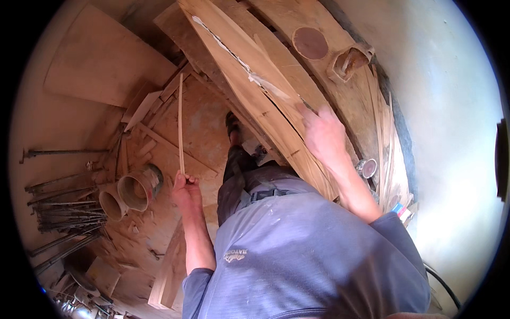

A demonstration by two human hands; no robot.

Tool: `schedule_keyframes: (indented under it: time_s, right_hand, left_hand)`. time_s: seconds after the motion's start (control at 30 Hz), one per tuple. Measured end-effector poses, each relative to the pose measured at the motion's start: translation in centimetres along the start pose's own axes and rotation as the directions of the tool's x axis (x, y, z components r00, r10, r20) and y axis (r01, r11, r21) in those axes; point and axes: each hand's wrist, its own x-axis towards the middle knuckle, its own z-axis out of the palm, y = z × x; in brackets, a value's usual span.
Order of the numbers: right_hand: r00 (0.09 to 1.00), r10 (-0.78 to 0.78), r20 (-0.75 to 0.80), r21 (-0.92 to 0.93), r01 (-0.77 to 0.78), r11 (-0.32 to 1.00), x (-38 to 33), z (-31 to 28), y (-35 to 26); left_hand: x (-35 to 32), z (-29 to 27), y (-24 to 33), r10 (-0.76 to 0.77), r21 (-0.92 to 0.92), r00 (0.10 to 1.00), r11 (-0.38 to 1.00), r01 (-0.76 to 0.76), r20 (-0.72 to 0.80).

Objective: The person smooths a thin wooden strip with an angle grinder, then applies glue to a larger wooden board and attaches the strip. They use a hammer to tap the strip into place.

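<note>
My left hand (187, 192) is closed round the lower end of a long, thin wooden strip (181, 122), which points up and away from me. In front of me on the right lies a pale wooden board (254, 109) with a long split along it. White paste (260, 81) fills and smears the far part of that split; the nearer part looks dark. Over the board, beside the near end of the paste, is my right hand (324, 134). Motion blurs its fingers, so whether they hold anything is unclear.
Beyond the board, a brown disc (310, 43) and an open, crumpled container (350, 63) rest on planks. A small tin (367, 168) stands right of my right forearm. Buckets (136, 190) and several metal bar clamps (69, 208) are at left. Wood scraps litter the floor.
</note>
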Motion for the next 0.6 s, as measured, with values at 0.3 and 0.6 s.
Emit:
schedule_keyframes:
  time_s: [0.3,0.6]
  right_hand:
    - [0.979,0.024,0.201,-0.011,-0.022,1.0,-2.0,0.1,3.0]
    - [0.971,0.096,0.218,0.031,-0.106,0.994,-2.7,1.3,2.8]
  left_hand:
    - [0.6,0.1,0.0,0.023,0.018,1.0,1.0,-0.023,0.019]
    - [-0.5,2.1,-0.4,-0.008,0.033,1.0,0.999,0.008,-0.005]
